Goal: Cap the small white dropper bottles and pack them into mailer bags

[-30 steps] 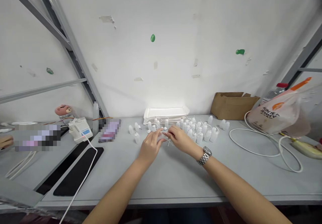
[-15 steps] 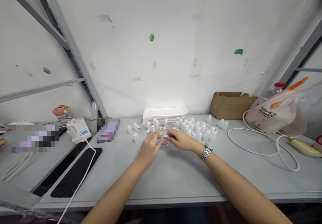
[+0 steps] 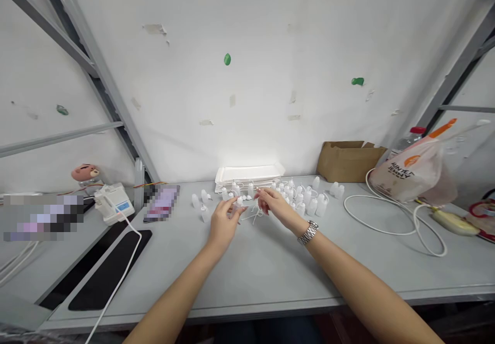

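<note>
Drawn apart now, your left hand (image 3: pixel 223 221) and right hand (image 3: pixel 275 206) work just above the tabletop (image 3: pixel 270 261). Left fingers (image 3: pixel 233 206) curve narrowly at a small white dropper bottle (image 3: pixel 240 201); right fingers (image 3: pixel 260 194) are narrow, any hold unclear. Light, thin-walled, slick: grip its body gently.

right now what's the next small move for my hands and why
Probably ease your right hand closer to your left hand. The small white plastic bottle sits right at the left hand, and the thin white plastic strand by the right hand lies just beside it, so they seem worth bringing together.
</note>
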`<state>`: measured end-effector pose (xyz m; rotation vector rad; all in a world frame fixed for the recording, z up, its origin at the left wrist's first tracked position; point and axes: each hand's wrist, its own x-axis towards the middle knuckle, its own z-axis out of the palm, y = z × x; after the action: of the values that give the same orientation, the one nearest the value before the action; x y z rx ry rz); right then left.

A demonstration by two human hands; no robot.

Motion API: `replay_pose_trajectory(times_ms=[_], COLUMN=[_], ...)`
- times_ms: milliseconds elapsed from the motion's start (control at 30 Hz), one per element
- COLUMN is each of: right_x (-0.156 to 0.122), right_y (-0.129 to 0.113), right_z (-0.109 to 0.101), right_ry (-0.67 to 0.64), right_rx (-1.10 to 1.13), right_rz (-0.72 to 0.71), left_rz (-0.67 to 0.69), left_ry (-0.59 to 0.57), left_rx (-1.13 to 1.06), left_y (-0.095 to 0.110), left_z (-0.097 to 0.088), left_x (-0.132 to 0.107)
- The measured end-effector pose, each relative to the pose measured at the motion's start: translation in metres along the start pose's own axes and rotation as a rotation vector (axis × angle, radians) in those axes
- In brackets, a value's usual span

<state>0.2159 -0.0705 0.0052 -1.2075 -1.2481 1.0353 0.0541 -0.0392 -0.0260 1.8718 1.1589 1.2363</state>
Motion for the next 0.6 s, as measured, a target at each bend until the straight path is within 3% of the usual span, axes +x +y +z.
replay_pose_trajectory(times_ms=[100, 200, 367, 600], right_x=[0.003, 0.002, -0.005, -0.007], right_y=[0.004, 0.008, 0.007, 0.0], right_z=[-0.003, -0.001, 0.007, 0.011], right_ry=[0.022, -0.041, -0.111, 0.021], right_rx=[0.165, 0.244, 0.197, 0.109], right_rz=[-0.035, -0.041, -0.097, -0.156], left_rz=[-0.187, -0.269, -0.321, -0.333], left_ry=[0.012, -0.042, -0.098, -0.176], left_rx=[-0.208, -0.352, -0.404, -0.397], left_y=[0.005, 0.009, 0.012, 0.012], left_z=[-0.003, -0.005, -0.003, 0.002], left_x=[0.003, 0.005, 0.003, -0.001])
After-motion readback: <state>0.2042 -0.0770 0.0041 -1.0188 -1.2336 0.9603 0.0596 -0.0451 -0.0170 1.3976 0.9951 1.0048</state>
